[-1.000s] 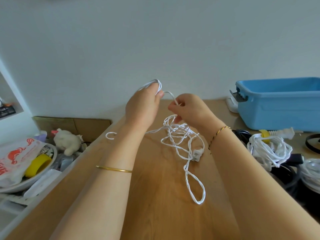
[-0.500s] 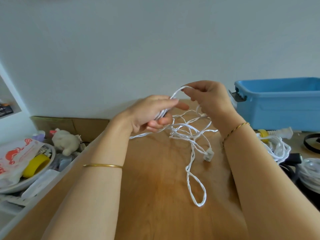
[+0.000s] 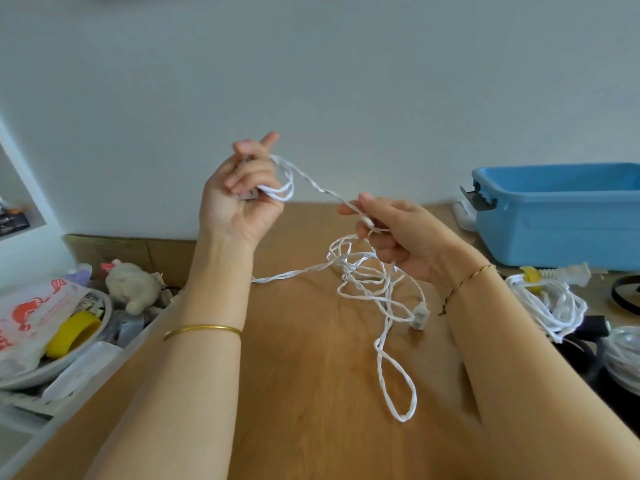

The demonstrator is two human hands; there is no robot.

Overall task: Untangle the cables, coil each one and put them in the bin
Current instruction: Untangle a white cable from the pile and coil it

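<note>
Two hands [image 3: 242,199] [image 3: 401,237] wider apart, one cable [image 3: 348,268]

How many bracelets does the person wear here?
2. A plain gold bangle is on the left forearm; a thin gold bracelet is on the right wrist. More could hide where the arms leave the frame.

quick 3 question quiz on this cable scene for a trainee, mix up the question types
1. True or false: the white cable already lies in the blue bin.
2. The left hand holds: A loops of cable, B a soft toy, C nothing.
3. Fill in: below the right hand, the tangle rests on the ____.
Key: 1 false; 2 A; 3 table.
</note>
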